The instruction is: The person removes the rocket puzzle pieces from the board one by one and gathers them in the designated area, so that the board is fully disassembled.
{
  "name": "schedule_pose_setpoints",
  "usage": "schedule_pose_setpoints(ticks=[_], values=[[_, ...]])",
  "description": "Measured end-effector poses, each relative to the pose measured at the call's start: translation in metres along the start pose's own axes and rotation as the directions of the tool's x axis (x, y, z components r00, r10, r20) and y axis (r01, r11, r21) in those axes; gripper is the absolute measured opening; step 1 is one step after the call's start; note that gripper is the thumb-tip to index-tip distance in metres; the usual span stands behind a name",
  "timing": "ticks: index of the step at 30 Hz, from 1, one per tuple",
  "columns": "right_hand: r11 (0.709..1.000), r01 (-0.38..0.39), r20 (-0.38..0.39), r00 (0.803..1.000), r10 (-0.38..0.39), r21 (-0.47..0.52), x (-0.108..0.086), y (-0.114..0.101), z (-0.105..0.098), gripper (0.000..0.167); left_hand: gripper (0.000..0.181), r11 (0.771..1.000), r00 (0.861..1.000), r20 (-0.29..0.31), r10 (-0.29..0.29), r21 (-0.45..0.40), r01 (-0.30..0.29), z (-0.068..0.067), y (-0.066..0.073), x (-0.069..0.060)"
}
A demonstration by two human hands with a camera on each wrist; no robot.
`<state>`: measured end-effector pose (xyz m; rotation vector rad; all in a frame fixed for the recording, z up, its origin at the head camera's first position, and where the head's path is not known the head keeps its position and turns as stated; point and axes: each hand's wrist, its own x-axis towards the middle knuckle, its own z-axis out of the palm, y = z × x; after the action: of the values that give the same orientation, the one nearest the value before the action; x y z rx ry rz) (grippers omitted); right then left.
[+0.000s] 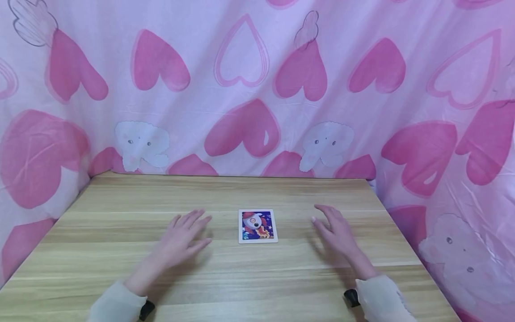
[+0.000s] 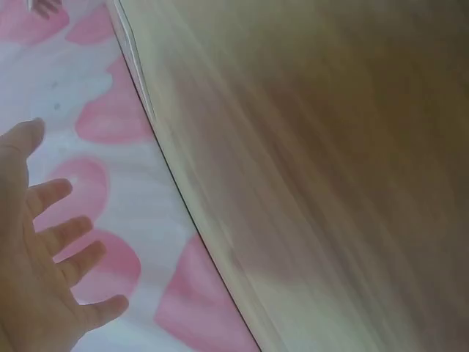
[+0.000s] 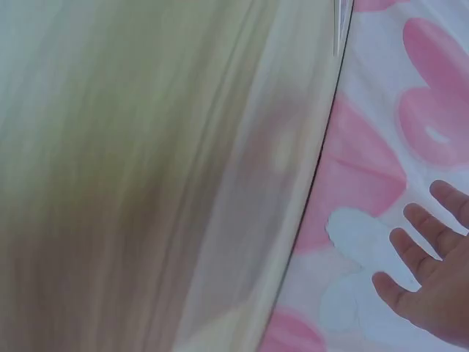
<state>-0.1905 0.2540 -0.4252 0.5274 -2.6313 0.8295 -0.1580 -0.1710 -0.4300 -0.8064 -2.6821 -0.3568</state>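
A small, nearly square picture card (image 1: 257, 226) lies flat on the wooden table (image 1: 249, 286). Within its white border is a rocket with flames against a dark blue starry ground. To its left, my left hand (image 1: 183, 235) hovers above the wood with fingers spread and relaxed, apart from the card. On the opposite side my right hand (image 1: 335, 230) is held out likewise, its fingers extended toward the middle and touching nothing. Both wrist views show bare fingers holding nothing, the left hand (image 2: 44, 257) with its thumb apart and the right hand (image 3: 436, 286) with fingers fanned.
A pink curtain (image 1: 241, 53) printed with hearts and white cartoon animals hangs behind the table and along both sides. Pale sleeves (image 1: 116, 304) cover the forearms, and a dark strap piece (image 1: 351, 298) shows at the right wrist.
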Motion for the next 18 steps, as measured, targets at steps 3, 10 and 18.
schedule_pose_setpoints(ticks=[3, 10, 18], values=[[0.994, -0.032, 0.010, 0.999, 0.031, 0.107, 0.002, -0.005, 0.006, 0.038, 0.056, 0.999, 0.999, 0.037, 0.036, -0.002, -0.036, 0.004, 0.007, 0.002], [0.946, -0.153, 0.121, 0.985, 0.123, 0.286, 0.008, -0.011, 0.018, 0.035, 0.053, 0.994, 0.987, 0.122, 0.101, -0.045, -0.096, 0.014, 0.022, 0.006], [0.912, -0.254, 0.214, 0.958, 0.191, 0.323, 0.024, -0.019, 0.037, 0.028, 0.053, 0.987, 0.965, 0.206, 0.160, -0.058, -0.151, 0.022, 0.035, 0.015]])
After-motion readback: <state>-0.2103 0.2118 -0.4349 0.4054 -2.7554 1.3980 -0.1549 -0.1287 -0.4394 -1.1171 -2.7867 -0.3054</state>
